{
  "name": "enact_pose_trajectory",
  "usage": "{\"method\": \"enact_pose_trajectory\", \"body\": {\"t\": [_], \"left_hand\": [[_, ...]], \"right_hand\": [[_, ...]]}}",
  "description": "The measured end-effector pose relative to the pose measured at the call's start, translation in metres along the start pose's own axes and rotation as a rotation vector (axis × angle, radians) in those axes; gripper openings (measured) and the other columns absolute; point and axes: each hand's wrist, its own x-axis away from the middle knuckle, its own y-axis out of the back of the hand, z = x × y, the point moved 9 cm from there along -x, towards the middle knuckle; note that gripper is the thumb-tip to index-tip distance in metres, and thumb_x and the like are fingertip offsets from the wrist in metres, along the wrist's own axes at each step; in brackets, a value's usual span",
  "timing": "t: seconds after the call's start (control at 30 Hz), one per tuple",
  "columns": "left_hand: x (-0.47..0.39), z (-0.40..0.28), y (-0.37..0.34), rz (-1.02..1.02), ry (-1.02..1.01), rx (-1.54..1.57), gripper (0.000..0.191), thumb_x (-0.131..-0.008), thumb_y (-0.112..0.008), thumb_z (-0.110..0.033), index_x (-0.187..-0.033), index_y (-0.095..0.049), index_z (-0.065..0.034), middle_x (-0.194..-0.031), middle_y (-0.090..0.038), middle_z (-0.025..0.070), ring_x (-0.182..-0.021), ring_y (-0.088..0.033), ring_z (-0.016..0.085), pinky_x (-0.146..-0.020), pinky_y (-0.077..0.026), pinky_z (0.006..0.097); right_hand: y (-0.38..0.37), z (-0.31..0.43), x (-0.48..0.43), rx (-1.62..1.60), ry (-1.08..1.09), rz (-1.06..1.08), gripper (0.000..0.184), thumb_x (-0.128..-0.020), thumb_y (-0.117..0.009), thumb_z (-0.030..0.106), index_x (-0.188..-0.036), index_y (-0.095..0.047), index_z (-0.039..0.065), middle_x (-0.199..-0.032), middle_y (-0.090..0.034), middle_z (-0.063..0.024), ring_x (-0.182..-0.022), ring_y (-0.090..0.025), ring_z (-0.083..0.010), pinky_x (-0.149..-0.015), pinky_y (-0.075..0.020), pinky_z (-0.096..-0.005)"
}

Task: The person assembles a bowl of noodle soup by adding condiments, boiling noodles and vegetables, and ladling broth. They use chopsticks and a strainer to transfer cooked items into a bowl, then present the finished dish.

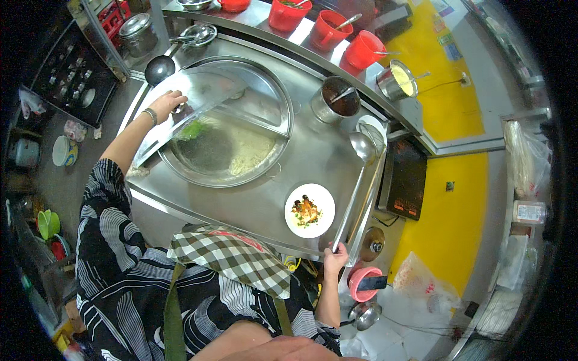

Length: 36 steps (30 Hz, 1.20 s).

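Note:
My left hand (168, 104) grips the knob of a large metal lid (203, 85), which is tilted over a round divided cooking pot (226, 184). Under the lid's edge, pale noodles (253, 155) and green leaves (191, 130) lie in cloudy liquid in the pot's near section. My right hand (335, 258) is closed on the handle end of a long metal ladle (362, 146); its bowl rests at the counter's right, beside a wire strainer (378, 135). Between the pot and the ladle stands a white bowl (293, 225) with dark and red seasoning and chopped green bits.
A metal pot of dark sauce (326, 113) stands behind the bowl. Red containers (326, 34) and a metal pot of yellow contents (390, 83) line the raised shelf. A black wok ladle (160, 71) lies at the back left. A pink basket (363, 282) is at the lower right.

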Motion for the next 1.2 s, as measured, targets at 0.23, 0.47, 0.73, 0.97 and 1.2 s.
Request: {"method": "enact_pose_trajectory", "body": {"t": [0.23,0.47,0.73,0.97,1.2], "left_hand": [[0.012,0.009,-0.008,-0.053,0.169,0.367,0.066,-0.071,-0.05,0.018,-0.13,-0.053,-0.012,-0.139,-0.047,0.0188,-0.126,-0.049,0.036,-0.103,-0.046,0.0397],[0.032,0.006,0.017,-0.271,0.173,0.379,0.06,-0.065,-0.057,0.01,-0.122,-0.058,-0.0087,-0.133,-0.052,0.0169,-0.123,-0.049,0.036,-0.103,-0.044,0.0403],[0.09,0.019,0.023,-0.442,0.359,0.428,0.051,-0.073,-0.057,0.008,-0.121,-0.06,-0.0085,-0.13,-0.056,0.0156,-0.124,-0.049,0.032,-0.107,-0.039,0.0382],[0.134,0.011,0.026,-0.453,0.453,0.307,0.046,-0.075,-0.058,0.006,-0.119,-0.062,-0.0091,-0.127,-0.06,0.0127,-0.121,-0.054,0.031,-0.103,-0.043,0.039],[0.163,-0.026,0.043,-0.549,0.411,0.263,0.044,-0.073,-0.059,0.01,-0.113,-0.064,-0.0084,-0.126,-0.06,0.0119,-0.121,-0.054,0.03,-0.103,-0.043,0.0399]], "right_hand": [[-0.008,-0.003,-0.027,0.037,-0.103,-0.083,0.02,-0.065,-0.06,-0.005,-0.084,-0.064,-0.002,-0.073,-0.058,-0.0009,-0.063,-0.053,-0.0113,-0.057,-0.044,-0.0266],[-0.02,0.026,-0.046,0.225,0.078,-0.097,0.019,-0.066,-0.065,0.001,-0.085,-0.064,-0.002,-0.07,-0.059,-0.002,-0.064,-0.054,-0.0155,-0.063,-0.0453,-0.0302],[-0.008,0.037,-0.064,0.521,0.148,0.053,0.049,-0.086,-0.07,0.032,-0.112,-0.064,-0.009,-0.101,-0.065,-0.0265,-0.091,-0.063,-0.0388,-0.084,-0.0487,-0.0401],[0.023,0.078,-0.083,0.478,0.328,-0.259,0.03,-0.089,-0.065,0.023,-0.096,-0.062,-0.006,-0.102,-0.06,-0.0205,-0.091,-0.057,-0.0346,-0.086,-0.045,-0.0429],[0.019,0.038,-0.143,0.3,0.047,-0.103,0.036,-0.086,-0.072,0.027,-0.099,-0.062,-0.005,-0.087,-0.067,-0.0156,-0.079,-0.063,-0.0226,-0.074,-0.0494,-0.0334]]}}
